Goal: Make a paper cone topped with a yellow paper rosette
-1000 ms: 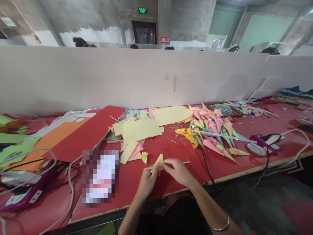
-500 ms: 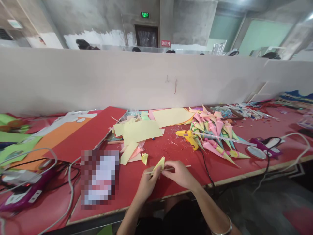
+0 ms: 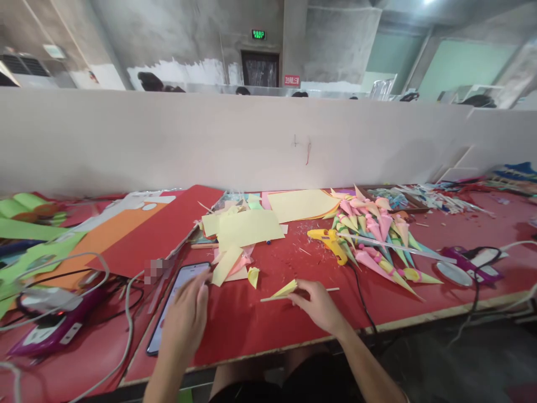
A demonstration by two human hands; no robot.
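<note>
"On the red surface [image 3: 235, 327], near its front edge, what is the right hand [image 3: 316, 305] holding?"

"A piece of yellow paper [image 3: 286, 290] and a thin stick [image 3: 273, 298]. Its grip is clamped on them, thumb against fingers, and the stick's ends show on either side of the hand. I can't tell whether the paper is fixed to it."

"And the left hand [image 3: 187, 308]?"

"Its grip holds nothing that I can see. It's over the phone [image 3: 183, 276], fingers stretched out; blur hides whether they touch the screen."

"Which step is in hand, then?"

"Shaping the paper around the stick, I'd judge, with a glance of attention to the phone."

"What does the next move call for?"

"Probably a light pinch, so the paper doesn't crease, and a free left hand to help. Should the glue gun [image 3: 329, 240] be wanted, it lies beyond the right hand, beside the pile of paper cones [image 3: 373, 225]."
</note>
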